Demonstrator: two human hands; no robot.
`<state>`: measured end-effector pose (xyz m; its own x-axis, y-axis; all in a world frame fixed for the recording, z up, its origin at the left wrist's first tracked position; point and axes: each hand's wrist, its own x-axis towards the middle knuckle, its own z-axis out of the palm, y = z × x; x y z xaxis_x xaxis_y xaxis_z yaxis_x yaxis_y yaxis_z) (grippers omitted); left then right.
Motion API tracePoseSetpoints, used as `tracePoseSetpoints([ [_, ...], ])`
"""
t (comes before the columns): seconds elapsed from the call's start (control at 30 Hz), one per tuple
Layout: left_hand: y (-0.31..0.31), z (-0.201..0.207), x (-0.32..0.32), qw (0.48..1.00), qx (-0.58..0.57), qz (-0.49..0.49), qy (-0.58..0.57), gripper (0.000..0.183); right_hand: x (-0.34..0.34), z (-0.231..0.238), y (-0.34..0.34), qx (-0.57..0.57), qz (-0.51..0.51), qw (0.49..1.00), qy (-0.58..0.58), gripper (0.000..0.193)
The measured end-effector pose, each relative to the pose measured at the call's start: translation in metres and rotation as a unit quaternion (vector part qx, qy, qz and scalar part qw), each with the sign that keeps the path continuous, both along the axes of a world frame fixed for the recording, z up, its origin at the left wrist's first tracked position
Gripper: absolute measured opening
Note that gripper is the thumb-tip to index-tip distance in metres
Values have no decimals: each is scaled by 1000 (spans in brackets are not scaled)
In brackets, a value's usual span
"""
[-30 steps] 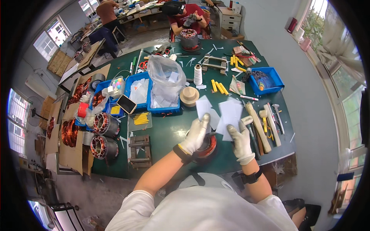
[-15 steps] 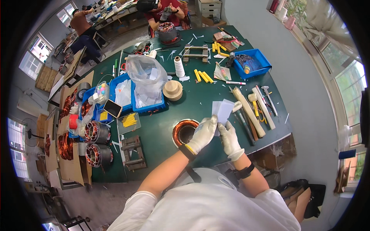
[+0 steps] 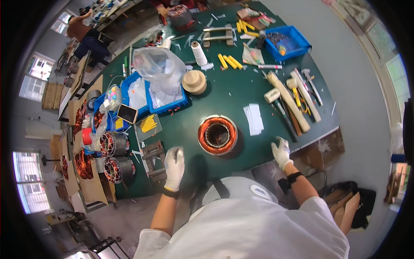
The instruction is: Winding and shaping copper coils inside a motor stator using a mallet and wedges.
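A motor stator [image 3: 235, 134] with a ring of copper windings stands upright on the green table in front of me. Several white paper strips [image 3: 253, 119] lie in a loose stack to its right. My left hand [image 3: 174, 167], in a white glove, is held at the table's near edge, left of the stator and beside a dark metal frame [image 3: 153, 160]. It holds nothing, and its fingers stretch forward, slightly blurred. To the right, my gloved right hand [image 3: 281, 153] is off the near edge, below the strips. Its fingers are loosely apart around nothing.
A mallet [image 3: 272, 96], wooden bars [image 3: 288, 102] and a hammer [image 3: 312, 86] lie at the right. Blue bins [image 3: 169, 106] with paper pieces, a wooden block [image 3: 194, 82] and a thread cone [image 3: 199, 53] stand farther off. More stators [image 3: 120, 169] sit left.
The paper strips have gone from my hands to the table. My hands have parted, left hand leftward and right hand rightward, uncovering the stator. The view has shifted.
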<state>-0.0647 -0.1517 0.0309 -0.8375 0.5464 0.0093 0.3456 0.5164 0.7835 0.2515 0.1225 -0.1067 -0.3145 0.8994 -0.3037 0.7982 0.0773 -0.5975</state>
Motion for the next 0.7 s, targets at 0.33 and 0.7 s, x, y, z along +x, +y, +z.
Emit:
tracePoseSetpoints([
  [0.33, -81, -98, 37, 921, -228, -307, 73, 24, 207, 16, -137, -396, 182, 854, -283, 42],
  [0.7, -33, -189, -7, 862, -375, -331, 81, 25, 228, -53, -123, -453, 165, 805, -347, 40],
])
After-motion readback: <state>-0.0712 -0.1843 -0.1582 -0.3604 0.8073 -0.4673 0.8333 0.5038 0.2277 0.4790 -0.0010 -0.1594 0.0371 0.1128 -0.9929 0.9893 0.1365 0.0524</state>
